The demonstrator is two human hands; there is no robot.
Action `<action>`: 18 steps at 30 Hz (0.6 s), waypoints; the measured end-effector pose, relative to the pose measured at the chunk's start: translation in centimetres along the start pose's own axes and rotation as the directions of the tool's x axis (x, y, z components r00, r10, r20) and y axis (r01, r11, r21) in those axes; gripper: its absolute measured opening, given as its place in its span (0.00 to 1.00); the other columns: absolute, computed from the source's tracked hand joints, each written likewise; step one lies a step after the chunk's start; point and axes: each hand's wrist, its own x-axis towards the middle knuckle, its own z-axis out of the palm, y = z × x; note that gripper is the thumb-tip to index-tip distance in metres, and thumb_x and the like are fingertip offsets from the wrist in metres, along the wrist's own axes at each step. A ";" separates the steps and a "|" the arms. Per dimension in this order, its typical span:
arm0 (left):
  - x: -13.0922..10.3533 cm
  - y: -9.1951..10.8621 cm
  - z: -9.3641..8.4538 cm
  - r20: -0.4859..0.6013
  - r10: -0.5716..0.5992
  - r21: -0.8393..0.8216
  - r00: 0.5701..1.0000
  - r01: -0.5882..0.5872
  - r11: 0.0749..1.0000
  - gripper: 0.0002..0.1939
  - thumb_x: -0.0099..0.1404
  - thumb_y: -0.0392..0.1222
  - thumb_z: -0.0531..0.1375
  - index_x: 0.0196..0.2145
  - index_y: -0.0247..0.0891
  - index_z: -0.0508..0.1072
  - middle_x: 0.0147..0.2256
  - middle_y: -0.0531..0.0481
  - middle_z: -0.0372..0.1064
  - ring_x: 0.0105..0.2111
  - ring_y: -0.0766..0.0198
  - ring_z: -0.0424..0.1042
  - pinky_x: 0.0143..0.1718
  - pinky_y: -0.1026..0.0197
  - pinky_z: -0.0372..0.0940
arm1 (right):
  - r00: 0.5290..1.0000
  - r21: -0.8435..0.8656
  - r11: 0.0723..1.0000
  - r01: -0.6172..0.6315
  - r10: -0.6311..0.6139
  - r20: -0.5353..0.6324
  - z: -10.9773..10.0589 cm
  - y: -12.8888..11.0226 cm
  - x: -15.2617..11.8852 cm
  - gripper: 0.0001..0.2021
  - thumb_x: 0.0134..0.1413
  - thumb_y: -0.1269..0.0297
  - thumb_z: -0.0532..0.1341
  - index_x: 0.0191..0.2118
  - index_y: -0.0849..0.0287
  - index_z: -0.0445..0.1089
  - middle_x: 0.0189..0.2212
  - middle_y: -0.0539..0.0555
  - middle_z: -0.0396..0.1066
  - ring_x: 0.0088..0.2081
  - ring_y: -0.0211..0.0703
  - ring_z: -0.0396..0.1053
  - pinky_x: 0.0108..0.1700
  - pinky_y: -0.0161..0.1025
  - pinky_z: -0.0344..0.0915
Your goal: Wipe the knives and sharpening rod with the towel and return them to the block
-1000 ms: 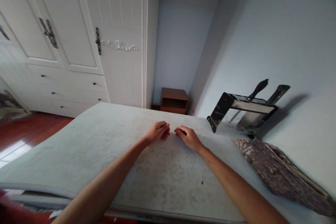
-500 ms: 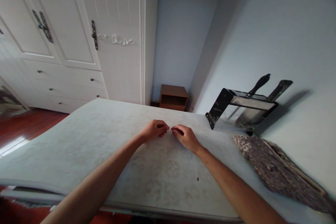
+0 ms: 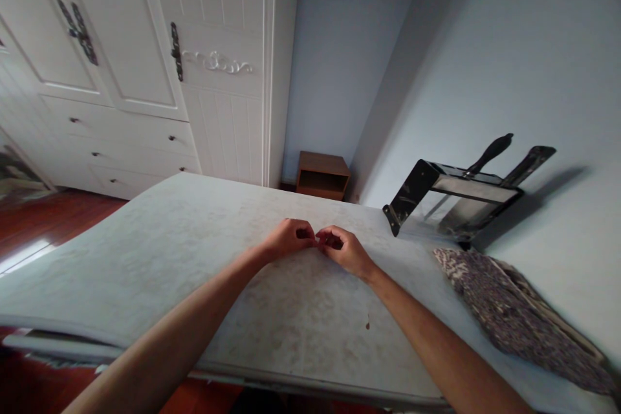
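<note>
Over the middle of a pale, mottled tabletop (image 3: 194,252), my left hand (image 3: 291,237) and my right hand (image 3: 345,250) meet fingertip to fingertip. Both are curled into a pinch, thumb against fingers. Whatever lies between the fingertips, if anything, is too small or hidden to make out. A small brown speck or mark (image 3: 367,322) shows on the surface left of my right forearm.
A black metal frame with handles (image 3: 453,191) stands at the table's right side by the wall. Nearer lies a folded purple-brown patterned cloth (image 3: 514,317). Beyond the far edge are a brown nightstand (image 3: 323,162) and a white wardrobe (image 3: 228,129).
My fingertips, slightly apart before, now touch or nearly touch. The view has shifted a little.
</note>
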 end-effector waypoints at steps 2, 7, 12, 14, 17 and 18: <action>-0.1 0.2 0.0 0.003 0.025 0.071 1.000 -0.025 0.997 0.06 0.56 0.41 0.63 0.28 0.36 0.78 0.27 0.51 0.75 0.28 0.64 0.71 0.30 0.65 0.60 | 1.000 0.049 0.999 -0.021 0.020 0.017 -0.1 0.2 0.1 0.12 0.46 0.66 0.64 0.39 0.58 0.72 0.29 0.50 0.73 0.30 0.38 0.68 0.34 0.37 0.64; -0.5 1.0 -0.3 0.059 0.105 0.230 0.993 -0.116 0.966 0.05 0.59 0.40 0.62 0.29 0.37 0.78 0.29 0.50 0.75 0.30 0.64 0.71 0.33 0.65 0.59 | 0.993 0.154 0.984 -0.090 0.077 0.088 -0.6 0.3 0.4 0.15 0.42 0.68 0.64 0.41 0.60 0.72 0.28 0.49 0.71 0.28 0.35 0.66 0.32 0.35 0.62; -0.7 1.5 -0.3 0.054 0.121 0.297 0.991 -0.131 0.946 0.06 0.61 0.40 0.62 0.29 0.37 0.77 0.29 0.49 0.74 0.29 0.64 0.70 0.33 0.65 0.58 | 0.990 0.174 0.978 -0.113 0.095 0.108 -0.7 0.2 0.5 0.16 0.42 0.66 0.66 0.41 0.60 0.73 0.29 0.49 0.72 0.27 0.34 0.65 0.31 0.34 0.62; -0.8 1.6 -0.4 0.052 0.124 0.304 0.991 -0.134 0.943 0.06 0.61 0.40 0.61 0.30 0.38 0.77 0.30 0.49 0.74 0.30 0.63 0.70 0.33 0.65 0.59 | 0.989 0.173 0.978 -0.118 0.100 0.105 -0.7 0.3 0.5 0.16 0.42 0.66 0.67 0.41 0.60 0.73 0.30 0.49 0.72 0.28 0.34 0.66 0.31 0.34 0.63; -0.8 1.7 -0.4 0.052 0.128 0.305 0.990 -0.138 0.942 0.06 0.62 0.41 0.61 0.31 0.39 0.78 0.30 0.49 0.75 0.30 0.63 0.70 0.33 0.64 0.58 | 0.988 0.198 0.971 -0.134 0.116 0.103 -0.8 0.4 0.5 0.16 0.41 0.67 0.67 0.41 0.60 0.74 0.30 0.50 0.73 0.29 0.36 0.68 0.32 0.35 0.64; -0.8 1.7 -0.4 0.052 0.129 0.306 0.990 -0.139 0.942 0.07 0.62 0.41 0.60 0.31 0.39 0.78 0.30 0.49 0.75 0.29 0.63 0.70 0.33 0.64 0.58 | 0.987 0.211 0.967 -0.142 0.122 0.106 -0.8 0.4 0.5 0.16 0.41 0.67 0.67 0.41 0.60 0.74 0.29 0.49 0.74 0.29 0.36 0.69 0.33 0.35 0.64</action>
